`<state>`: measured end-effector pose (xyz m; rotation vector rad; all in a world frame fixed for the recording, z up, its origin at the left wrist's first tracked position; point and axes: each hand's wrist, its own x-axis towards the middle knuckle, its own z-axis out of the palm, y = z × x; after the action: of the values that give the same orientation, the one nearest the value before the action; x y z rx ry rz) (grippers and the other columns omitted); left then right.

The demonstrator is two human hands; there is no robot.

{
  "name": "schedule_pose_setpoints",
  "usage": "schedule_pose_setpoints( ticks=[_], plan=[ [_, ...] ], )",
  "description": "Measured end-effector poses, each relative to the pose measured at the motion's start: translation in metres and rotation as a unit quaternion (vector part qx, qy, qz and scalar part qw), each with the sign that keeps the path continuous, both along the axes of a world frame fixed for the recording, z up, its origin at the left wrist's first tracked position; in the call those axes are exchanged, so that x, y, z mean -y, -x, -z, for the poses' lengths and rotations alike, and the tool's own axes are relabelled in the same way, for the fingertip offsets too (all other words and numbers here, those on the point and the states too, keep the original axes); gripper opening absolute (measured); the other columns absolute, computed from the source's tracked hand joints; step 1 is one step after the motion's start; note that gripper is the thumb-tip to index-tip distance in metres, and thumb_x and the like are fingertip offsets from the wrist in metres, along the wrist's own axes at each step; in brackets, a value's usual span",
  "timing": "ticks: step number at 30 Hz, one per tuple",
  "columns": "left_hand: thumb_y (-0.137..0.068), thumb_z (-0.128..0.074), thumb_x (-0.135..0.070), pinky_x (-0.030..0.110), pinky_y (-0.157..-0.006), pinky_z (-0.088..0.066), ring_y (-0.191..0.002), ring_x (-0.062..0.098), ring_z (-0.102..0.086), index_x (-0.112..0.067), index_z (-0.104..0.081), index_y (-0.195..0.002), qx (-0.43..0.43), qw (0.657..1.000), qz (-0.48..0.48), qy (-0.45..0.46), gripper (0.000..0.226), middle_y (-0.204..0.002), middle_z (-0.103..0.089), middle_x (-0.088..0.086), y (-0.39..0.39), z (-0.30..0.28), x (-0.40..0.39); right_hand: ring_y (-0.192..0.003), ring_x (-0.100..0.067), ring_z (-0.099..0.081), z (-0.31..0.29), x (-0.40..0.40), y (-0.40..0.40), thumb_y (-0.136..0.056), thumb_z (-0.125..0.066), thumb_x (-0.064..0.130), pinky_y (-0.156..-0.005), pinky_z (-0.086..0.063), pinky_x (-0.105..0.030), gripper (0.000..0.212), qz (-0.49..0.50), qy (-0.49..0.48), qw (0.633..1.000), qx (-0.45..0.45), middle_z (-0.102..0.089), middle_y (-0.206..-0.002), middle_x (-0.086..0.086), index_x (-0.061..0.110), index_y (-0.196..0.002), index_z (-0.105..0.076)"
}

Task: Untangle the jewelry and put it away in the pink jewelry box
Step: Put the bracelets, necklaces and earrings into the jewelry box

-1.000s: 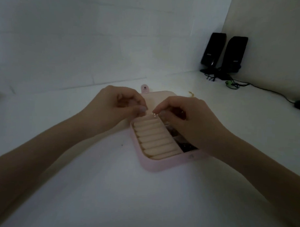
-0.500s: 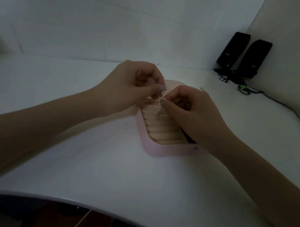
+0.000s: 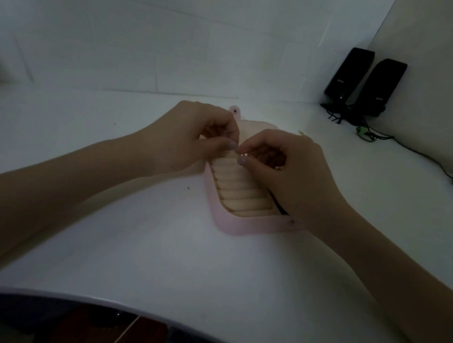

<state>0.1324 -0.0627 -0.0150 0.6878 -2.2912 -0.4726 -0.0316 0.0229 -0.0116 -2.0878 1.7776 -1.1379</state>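
The pink jewelry box [image 3: 244, 227] lies open on the white table, its cream ring rolls showing on the left side. Above its far end, my left hand [image 3: 195, 142] and my right hand [image 3: 284, 173] meet fingertip to fingertip. Between them both pinch a small shiny piece of jewelry [image 3: 240, 154]; it is too small and dim to tell what kind. My right hand covers the box's right compartments. The box's lid and snap tab [image 3: 234, 111] stick out behind my left hand.
Two black speakers [image 3: 364, 81] stand at the back right by the wall, with dark cables [image 3: 413, 152] trailing along the table to the right. A small gold item [image 3: 301, 133] lies behind my right hand. The table's near edge [image 3: 138, 307] curves across the bottom.
The camera view has shifted. Both hands stay together over the box's far end, still pinching the jewelry between their fingertips, now slightly lower over the ring rolls.
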Motion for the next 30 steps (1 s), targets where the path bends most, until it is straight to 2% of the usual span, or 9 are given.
schedule_pose_setpoints(
  ticks=[3, 6, 9, 13, 17, 22, 27, 29, 30],
  plan=[
    [-0.079, -0.064, -0.024, 0.013, -0.07, -0.043, -0.078, 0.009, -0.057, -0.018, -0.066, -0.081, 0.017, 1.0, -0.003, 0.001, 0.007, -0.08, -0.062, -0.004, -0.001, 0.0, 0.003, -0.064, 0.005, -0.055, -0.001, 0.001, 0.001, -0.08, -0.071, 0.021, -0.066, -0.039, -0.005, 0.01, 0.008, -0.005, 1.0, -0.012, -0.061, -0.066, 0.019, 0.031, -0.08, -0.07],
    [-0.081, -0.065, -0.022, 0.013, -0.069, -0.041, -0.078, 0.009, -0.056, -0.021, -0.065, -0.08, 0.046, 0.999, 0.003, -0.002, 0.002, -0.078, -0.058, -0.011, -0.002, -0.002, 0.004, -0.065, 0.007, -0.056, -0.001, 0.001, 0.001, -0.081, -0.07, 0.019, -0.065, -0.039, -0.003, 0.01, 0.006, -0.012, 1.0, -0.003, -0.062, -0.067, 0.019, 0.029, -0.081, -0.07],
    [-0.08, -0.061, -0.025, 0.016, -0.069, -0.04, -0.076, 0.01, -0.054, -0.017, -0.065, -0.081, 0.065, 0.998, 0.003, 0.007, 0.009, -0.077, -0.057, -0.01, -0.004, -0.003, 0.005, -0.064, 0.008, -0.055, -0.001, 0.001, 0.001, -0.081, -0.069, 0.018, -0.065, -0.038, -0.003, 0.012, 0.011, -0.008, 1.0, -0.011, -0.063, -0.068, 0.018, 0.03, -0.082, -0.071],
    [-0.084, -0.065, -0.018, 0.012, -0.065, -0.037, -0.074, 0.012, -0.053, -0.015, -0.066, -0.082, 0.088, 0.996, -0.003, 0.021, 0.004, -0.077, -0.056, -0.007, -0.004, -0.003, 0.006, -0.065, 0.012, -0.055, 0.002, 0.001, 0.001, -0.081, -0.069, 0.019, -0.066, -0.037, -0.001, 0.012, 0.022, -0.003, 0.999, -0.036, -0.06, -0.067, 0.023, 0.03, -0.084, -0.072],
    [-0.073, -0.06, -0.032, 0.026, -0.07, -0.043, -0.07, 0.01, -0.054, -0.016, -0.068, -0.08, 0.087, 0.996, -0.004, 0.029, 0.019, -0.076, -0.058, -0.004, -0.001, -0.003, 0.003, -0.065, 0.011, -0.054, -0.001, 0.0, -0.001, -0.082, -0.068, 0.018, -0.065, -0.034, 0.001, 0.011, 0.023, -0.003, 0.998, -0.06, -0.056, -0.067, 0.027, 0.027, -0.084, -0.074],
    [-0.064, -0.063, -0.034, 0.027, -0.073, -0.047, -0.069, 0.005, -0.055, -0.03, -0.066, -0.071, 0.03, 0.996, -0.036, -0.08, 0.009, -0.072, -0.058, -0.011, 0.003, 0.0, 0.001, -0.066, 0.005, -0.052, -0.001, -0.001, -0.001, -0.083, -0.068, 0.017, -0.063, -0.035, -0.002, 0.009, 0.012, -0.018, 0.998, -0.056, -0.058, -0.067, 0.023, 0.023, -0.085, -0.074],
    [-0.072, -0.072, -0.024, 0.005, -0.058, -0.037, -0.063, -0.007, -0.049, -0.029, -0.057, -0.079, -0.011, 0.987, -0.056, -0.147, 0.017, -0.073, -0.052, -0.016, 0.009, 0.005, 0.0, -0.063, 0.004, -0.053, -0.001, -0.002, -0.002, -0.084, -0.066, 0.019, -0.064, -0.036, -0.003, 0.009, 0.007, -0.028, 0.998, -0.054, -0.056, -0.068, 0.022, 0.024, -0.087, -0.073],
    [-0.076, -0.07, -0.015, 0.007, -0.055, -0.036, -0.064, -0.001, -0.048, -0.029, -0.056, -0.08, -0.018, 0.981, -0.065, -0.184, 0.021, -0.077, -0.052, -0.011, 0.013, 0.006, -0.001, -0.062, 0.004, -0.051, -0.002, -0.002, -0.002, -0.084, -0.066, 0.02, -0.063, -0.035, -0.003, 0.01, 0.01, -0.032, 0.997, -0.063, -0.055, -0.067, 0.022, 0.024, -0.089, -0.074],
    [-0.076, -0.068, -0.011, 0.012, -0.057, -0.039, -0.066, 0.004, -0.048, -0.028, -0.057, -0.081, -0.026, 0.975, -0.069, -0.208, 0.021, -0.08, -0.053, -0.007, 0.015, 0.005, -0.002, -0.062, 0.004, -0.051, -0.003, -0.002, -0.002, -0.084, -0.066, 0.02, -0.063, -0.035, -0.002, 0.01, 0.009, -0.034, 0.997, -0.067, -0.054, -0.068, 0.023, 0.023, -0.09, -0.074]
  ],
)
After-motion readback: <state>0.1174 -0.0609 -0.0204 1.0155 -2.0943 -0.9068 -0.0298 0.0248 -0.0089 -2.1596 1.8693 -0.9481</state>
